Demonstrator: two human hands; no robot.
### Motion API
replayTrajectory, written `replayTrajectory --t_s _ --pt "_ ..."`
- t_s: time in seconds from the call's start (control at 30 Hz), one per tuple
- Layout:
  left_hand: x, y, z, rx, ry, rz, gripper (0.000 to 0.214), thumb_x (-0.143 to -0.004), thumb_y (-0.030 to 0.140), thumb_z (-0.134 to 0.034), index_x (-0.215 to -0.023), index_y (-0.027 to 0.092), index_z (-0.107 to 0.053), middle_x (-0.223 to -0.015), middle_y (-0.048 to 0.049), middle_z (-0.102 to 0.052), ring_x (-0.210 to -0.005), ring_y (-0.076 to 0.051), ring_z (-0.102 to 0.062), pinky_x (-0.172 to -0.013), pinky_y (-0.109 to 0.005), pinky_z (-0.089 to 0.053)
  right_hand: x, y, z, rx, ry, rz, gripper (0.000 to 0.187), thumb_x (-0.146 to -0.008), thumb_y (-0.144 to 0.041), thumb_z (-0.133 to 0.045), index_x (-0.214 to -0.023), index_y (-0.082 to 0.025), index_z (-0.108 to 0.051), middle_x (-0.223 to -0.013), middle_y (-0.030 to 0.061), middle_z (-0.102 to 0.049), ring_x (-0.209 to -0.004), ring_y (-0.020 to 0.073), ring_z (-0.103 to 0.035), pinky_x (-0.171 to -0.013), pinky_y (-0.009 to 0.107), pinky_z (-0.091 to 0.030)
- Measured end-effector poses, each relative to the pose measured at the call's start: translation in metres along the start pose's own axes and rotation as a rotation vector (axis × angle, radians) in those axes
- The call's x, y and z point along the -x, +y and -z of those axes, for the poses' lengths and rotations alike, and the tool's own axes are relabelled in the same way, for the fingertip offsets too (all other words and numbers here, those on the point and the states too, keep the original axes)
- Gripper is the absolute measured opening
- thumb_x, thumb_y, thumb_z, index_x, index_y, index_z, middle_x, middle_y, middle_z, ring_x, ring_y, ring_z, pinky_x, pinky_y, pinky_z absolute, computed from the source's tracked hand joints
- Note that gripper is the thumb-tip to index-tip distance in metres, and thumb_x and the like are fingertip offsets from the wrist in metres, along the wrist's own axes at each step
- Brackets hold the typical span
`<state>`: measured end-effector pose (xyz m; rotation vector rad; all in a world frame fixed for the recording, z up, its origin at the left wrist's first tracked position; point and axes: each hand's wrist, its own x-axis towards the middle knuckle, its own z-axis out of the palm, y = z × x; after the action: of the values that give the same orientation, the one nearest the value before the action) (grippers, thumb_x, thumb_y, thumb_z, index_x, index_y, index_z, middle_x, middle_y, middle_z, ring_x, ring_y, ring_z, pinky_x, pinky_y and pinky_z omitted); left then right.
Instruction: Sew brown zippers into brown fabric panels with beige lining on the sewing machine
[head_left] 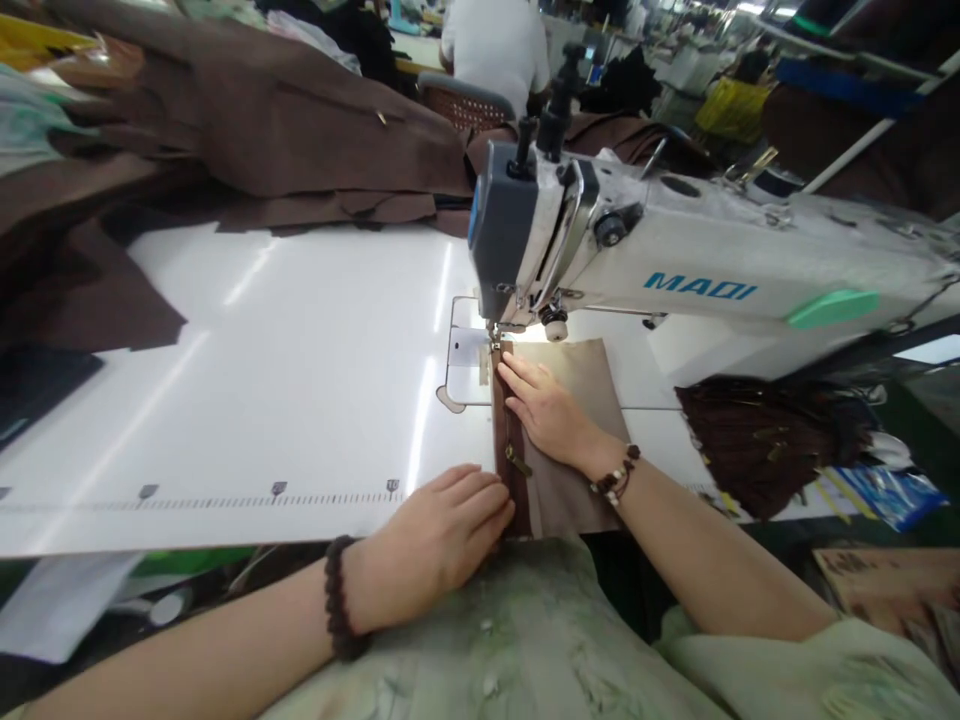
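A brown zipper (517, 490) with a brass-coloured pull lies along the left edge of a beige fabric panel (581, 370). The zipper's far end sits at the needle and presser foot (495, 340) of a white sewing machine (630, 250). My right hand (551, 410) lies flat on the panel and zipper just in front of the foot, fingers stretched forward. At the near end, by the table edge, my left hand (442, 530) is closed on the zipper's left border; its thumb is hidden.
Brown fabric pieces (300, 120) are heaped along the back of the white table (300, 400), which has a printed ruler. Dark brown zippers (765, 430) and a blue packet (892, 495) lie at the right. A person in white (495, 45) sits beyond.
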<state>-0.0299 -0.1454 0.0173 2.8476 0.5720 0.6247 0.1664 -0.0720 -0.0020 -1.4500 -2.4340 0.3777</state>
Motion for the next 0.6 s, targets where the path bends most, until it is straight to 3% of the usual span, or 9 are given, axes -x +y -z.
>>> replayTrajectory --t_s 0.1,0.23,0.47,0.6 --pt "-0.002 0.006 -0.011 0.013 0.123 -0.014 0.023 -0.092 0.012 -0.036 -0.088 0.009 -0.058 -0.081 -0.0081 -0.060 -0.083 -0.018 -0.056 -0.078 -0.032 -0.049 0.001 0.000 -0.002 -0.008 0.007 0.004 0.045 -0.090 -0.020 -0.034 -0.133 -0.011 -0.038 -0.141 0.0100 -0.032 -0.131 0.0206 -0.028 -0.109 0.044 -0.024" --pt "-0.005 0.003 -0.015 0.079 0.164 -0.090 0.027 -0.093 0.009 -0.032 -0.085 0.008 -0.058 -0.075 -0.0073 -0.060 -0.081 -0.017 -0.055 -0.081 -0.031 -0.048 0.001 -0.001 -0.004 -0.006 0.011 -0.010 0.045 -0.090 -0.018 -0.031 -0.134 -0.011 -0.037 -0.142 0.0091 -0.032 -0.131 0.0203 -0.027 -0.110 0.044 -0.024" --pt "-0.002 0.002 -0.014 0.105 0.073 -0.105 0.028 -0.093 0.010 -0.030 -0.088 0.010 -0.057 -0.077 -0.0071 -0.059 -0.084 -0.016 -0.055 -0.087 -0.030 -0.045 -0.003 -0.006 0.000 0.025 0.025 -0.020 0.043 -0.090 -0.022 -0.035 -0.131 -0.010 -0.042 -0.138 0.0101 -0.037 -0.127 0.0215 -0.034 -0.108 0.043 -0.027" --pt "0.000 0.002 -0.015 0.061 -0.011 -0.098 0.021 -0.092 0.013 -0.035 -0.085 0.015 -0.055 -0.079 -0.0061 -0.059 -0.080 -0.015 -0.054 -0.086 -0.030 -0.044 -0.004 -0.008 0.000 0.059 0.031 -0.031 0.042 -0.089 -0.022 -0.037 -0.129 -0.013 -0.044 -0.139 0.0093 -0.037 -0.129 0.0230 -0.032 -0.108 0.049 -0.024"
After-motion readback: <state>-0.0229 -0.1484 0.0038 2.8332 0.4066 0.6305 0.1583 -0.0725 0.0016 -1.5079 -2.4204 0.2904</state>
